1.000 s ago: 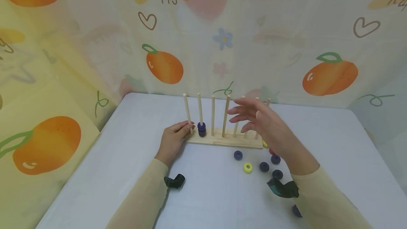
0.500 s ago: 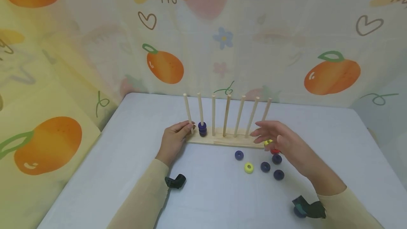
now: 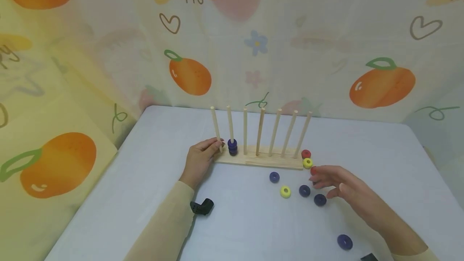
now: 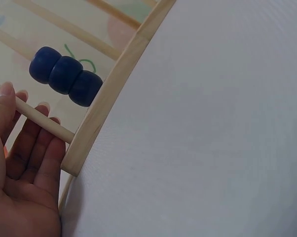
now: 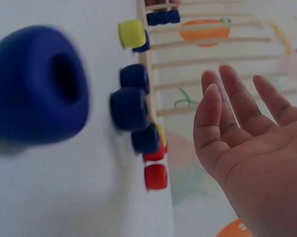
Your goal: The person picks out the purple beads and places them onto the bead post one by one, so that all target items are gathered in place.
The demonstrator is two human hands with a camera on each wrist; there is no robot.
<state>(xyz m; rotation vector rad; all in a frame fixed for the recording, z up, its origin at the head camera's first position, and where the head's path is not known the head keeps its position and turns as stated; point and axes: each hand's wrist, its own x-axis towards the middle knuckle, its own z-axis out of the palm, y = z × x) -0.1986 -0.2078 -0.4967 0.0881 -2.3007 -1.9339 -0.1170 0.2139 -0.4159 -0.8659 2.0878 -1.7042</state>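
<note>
A pale wooden peg rack (image 3: pixel 273 162) with a row of upright pegs stands on the white table. My left hand (image 3: pixel 198 162) grips its leftmost peg (image 3: pixel 215 122) low down, thumb on one side and fingers on the other, as the left wrist view shows. Three dark blue beads (image 4: pixel 66 75) are stacked on the second peg. My right hand (image 3: pixel 348 186) holds nothing; its fingers are spread and gently bent over the loose beads at the rack's right. Nearest to it are a blue bead (image 3: pixel 320 200) and a partly covered red bead (image 3: pixel 313 170).
More beads lie loose: a yellow one (image 3: pixel 285 191) and a blue one (image 3: pixel 274 177) before the rack, another yellow bead (image 3: pixel 307 163) and a red bead (image 3: pixel 306 154) by its right end. One blue bead (image 3: pixel 344 242) lies nearer the front. Behind hangs a fruit-print cloth (image 3: pixel 253 51).
My right hand has moved from in front of the right-hand pegs down and right to over the loose beads, uncovering those pegs. My left hand has kept its grip on the leftmost peg.
</note>
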